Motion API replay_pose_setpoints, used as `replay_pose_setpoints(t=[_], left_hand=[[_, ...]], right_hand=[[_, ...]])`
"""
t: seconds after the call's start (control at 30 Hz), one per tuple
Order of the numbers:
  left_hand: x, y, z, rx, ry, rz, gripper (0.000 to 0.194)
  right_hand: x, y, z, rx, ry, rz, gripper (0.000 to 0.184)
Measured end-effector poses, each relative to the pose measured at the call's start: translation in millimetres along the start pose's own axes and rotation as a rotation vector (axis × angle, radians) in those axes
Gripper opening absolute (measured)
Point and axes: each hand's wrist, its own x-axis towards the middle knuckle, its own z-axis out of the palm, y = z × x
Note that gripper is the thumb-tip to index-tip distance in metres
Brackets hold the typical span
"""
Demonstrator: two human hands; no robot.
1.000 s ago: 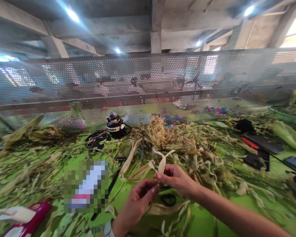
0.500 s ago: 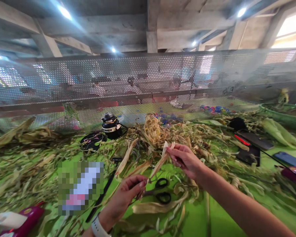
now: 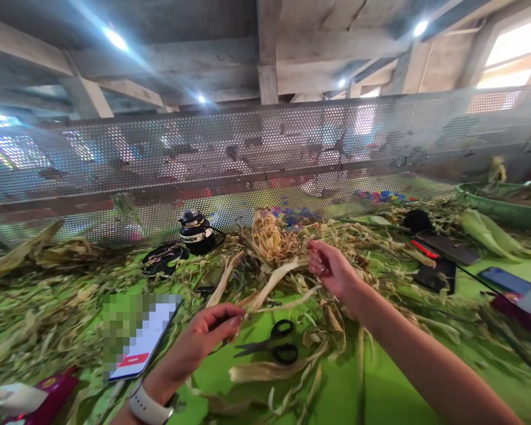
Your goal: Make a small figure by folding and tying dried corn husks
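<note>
My left hand (image 3: 203,336) pinches the lower end of a long dry corn husk strip (image 3: 272,282). My right hand (image 3: 331,270) grips its upper end, higher and to the right, so the strip stretches between them above the green table (image 3: 371,395). Black scissors (image 3: 274,348) lie on the table just below the strip, between my hands. A watch with a white band is on my left wrist.
Dry husks litter the table, with a heap (image 3: 269,236) behind my hands. A phone (image 3: 144,339) lies left, a black flask (image 3: 196,232) by the perforated metal screen (image 3: 265,153). Phones and dark items (image 3: 442,260) lie right, near a green basin (image 3: 504,203).
My hands have pulled apart: the right hand rose and moved right, the left hand drew back to the left, and the husk strip now stretches longer between them.
</note>
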Motion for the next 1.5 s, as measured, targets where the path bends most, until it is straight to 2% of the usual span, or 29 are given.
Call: replay_pose_setpoints(t=[0.1,0.2,0.33,0.37,0.4,0.47,0.5,0.53,0.6,0.7,0.77,0.87,0.93,1.0,1.03,1.1,1.13,1.2,1.3,1.4,1.5], left_hand=[[-2,14,-8.2,0.075,0.017,0.040,0.026],[-3,27,-13.6,0.175,0.003,0.021,0.027],[1,37,-15.9,0.263,-0.056,-0.009,0.027],[2,39,-15.5,0.279,-0.081,-0.011,0.027],[4,41,-14.8,0.293,-0.114,-0.013,0.027],[7,47,-12.8,0.312,-0.198,-0.016,0.026],[9,51,-11.7,0.314,-0.239,-0.021,0.025],[10,56,-10.7,0.307,-0.267,-0.027,0.025],[14,63,-9.1,0.262,-0.283,-0.040,0.024],[23,66,-7.8,0.101,-0.185,-0.054,0.024],[32,60,-6.3,-0.072,-0.013,-0.013,0.028],[46,45,0.0,-0.370,0.358,0.178,0.030],[50,34,9.1,-0.513,0.444,0.217,0.031],[50,24,22.6,-0.595,0.375,0.208,0.032],[49,21,30.5,-0.594,0.298,0.179,0.031],[46,16,46.2,-0.494,0.113,0.114,0.032],[45,15,52.8,-0.422,0.079,0.101,0.030],[45,14,61.5,-0.318,0.084,0.077,0.024],[48,12,62.5,-0.206,0.117,0.086,0.020],[49,6,56.5,-0.107,0.054,0.074,0.020],[47,-1,53.7,-0.046,-0.023,-0.006,0.022]], right_hand=[[13,2,-13,-0.090,0.058,-0.041,0.030],[18,0,-20,-0.185,0.096,-0.105,0.031],[1,-12,-9,-0.323,0.094,-0.262,0.020],[-7,-14,-2,-0.407,0.044,-0.316,0.015],[-17,-15,5,-0.633,-0.089,-0.443,0.016],[-36,-14,18,-1.056,-0.420,-0.629,0.031],[-43,-12,24,-1.200,-0.566,-0.647,0.042],[-49,-9,28,-1.291,-0.673,-0.651,0.044],[-56,-2,32,-1.345,-0.792,-0.558,0.031],[-54,4,31,-1.217,-0.718,-0.351,0.030],[-49,6,28,-1.097,-0.590,-0.227,0.029],[-41,9,26,-0.938,-0.443,-0.109,0.028],[-37,12,25,-0.868,-0.382,-0.086,0.029],[-33,14,24,-0.818,-0.347,-0.085,0.033],[-32,16,23,-0.795,-0.337,-0.090,0.035],[-30,18,23,-0.756,-0.334,-0.093,0.037],[-30,19,22,-0.745,-0.332,-0.093,0.036],[-29,21,22,-0.751,-0.321,-0.094,0.035],[-27,20,21,-0.786,-0.299,-0.103,0.031],[-25,8,18,-0.749,-0.258,-0.163,0.029],[-26,-15,14,-0.646,-0.179,-0.280,0.028]])
